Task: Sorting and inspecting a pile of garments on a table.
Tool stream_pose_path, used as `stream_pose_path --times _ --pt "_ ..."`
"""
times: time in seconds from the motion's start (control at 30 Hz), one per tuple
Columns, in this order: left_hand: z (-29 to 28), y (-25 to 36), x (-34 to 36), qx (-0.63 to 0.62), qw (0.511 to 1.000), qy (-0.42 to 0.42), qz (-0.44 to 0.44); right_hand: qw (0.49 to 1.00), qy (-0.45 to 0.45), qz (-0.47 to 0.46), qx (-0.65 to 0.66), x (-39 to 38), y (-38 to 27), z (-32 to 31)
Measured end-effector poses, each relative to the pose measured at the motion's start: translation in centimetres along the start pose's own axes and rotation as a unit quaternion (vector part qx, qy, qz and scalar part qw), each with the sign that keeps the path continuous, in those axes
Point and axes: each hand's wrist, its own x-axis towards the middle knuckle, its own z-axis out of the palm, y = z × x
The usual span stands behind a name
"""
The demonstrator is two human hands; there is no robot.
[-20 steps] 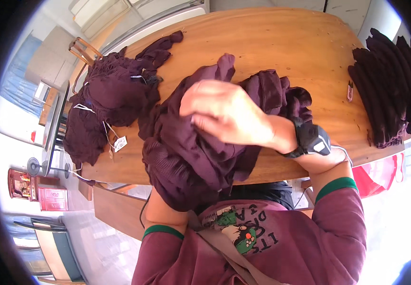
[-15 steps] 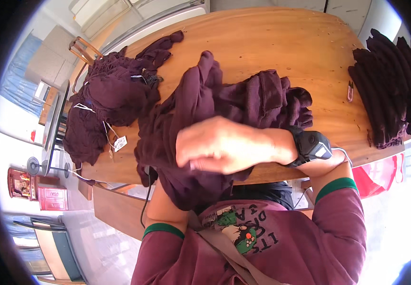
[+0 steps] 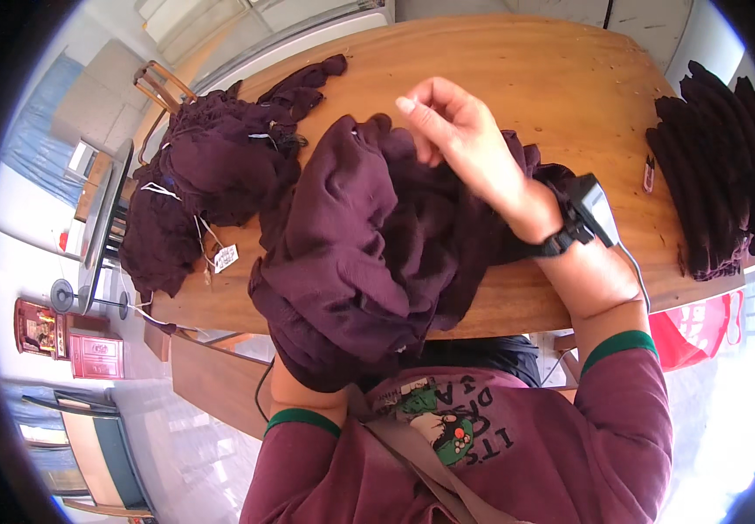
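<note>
A rumpled dark maroon cloth piece (image 3: 334, 253), perhaps a garment, is draped over my left hand and hangs past the table's near edge. Only my left forearm shows below it; the cloth hides the fingers. My right hand (image 3: 460, 135) is raised over the far right part of the cloth, its fingers curled and the thumb tip close to the index finger as in a pinch. Whatever it may hold is too small to make out. A black device is strapped to my right wrist.
On the wooden table (image 3: 517, 79), a heap of maroon cloth (image 3: 220, 162) with white ties and a paper tag (image 3: 226, 257) lies at the left. A neat stack of dark pieces (image 3: 722, 175) is at the right edge, with small thread snips (image 3: 649, 175) beside it.
My right hand has moved up and away from the near part of the cloth to its far side. The cloth has shifted and now spreads more fully over my left hand.
</note>
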Motion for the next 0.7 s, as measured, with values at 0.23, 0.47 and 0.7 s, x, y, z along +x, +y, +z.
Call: stream_pose_path --times 0.23,0.47,0.7 --pt "0.2 -0.2 0.3 -0.005 1.0 -0.004 -0.003 0.952 -0.292 0.088 -0.01 2.3 4.5 -2.9" --pt "0.3 -0.5 0.5 -0.008 1.0 0.0 0.003 0.983 -0.074 -0.048 -0.161 3.0 4.0 -3.3" --pt "0.3 -0.8 0.0 0.012 1.0 0.001 -0.001 0.906 0.04 -0.211 -0.364 1.6 3.3 -1.2"
